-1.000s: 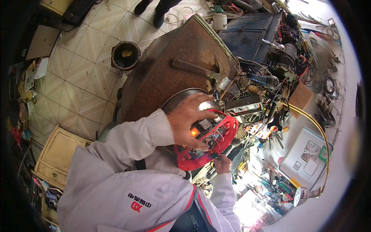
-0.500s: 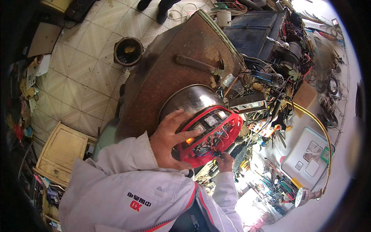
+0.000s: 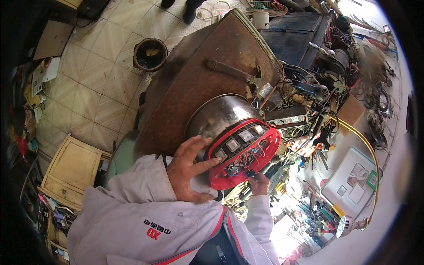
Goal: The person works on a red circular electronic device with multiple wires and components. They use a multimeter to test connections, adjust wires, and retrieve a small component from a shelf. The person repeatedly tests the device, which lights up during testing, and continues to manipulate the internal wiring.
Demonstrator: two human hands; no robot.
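Observation:
A pot-shaped electric appliance with a shiny steel body lies tipped on its side on the brown table, its red plastic base facing right. Wires show inside the uncovered base. Square buttons line the dark control panel along the red rim. My left hand is open, fingers spread, one fingertip on the panel's nearest button and others by the steel side. At the base's lower edge, my right hand is closed in a pinch; something small and dark shows at its fingertips, too unclear to name.
Behind the appliance, a hammer lies on the brown tabletop. Tangled wires and tools crowd the right side, near a gooseneck lamp and a white plastic panel. On the floor stands a dark bucket; a person's feet are beyond.
My left hand has drawn back from the panel, uncovering more buttons. An orange glow by its fingers no longer shows. My right hand stays at the base's lower edge.

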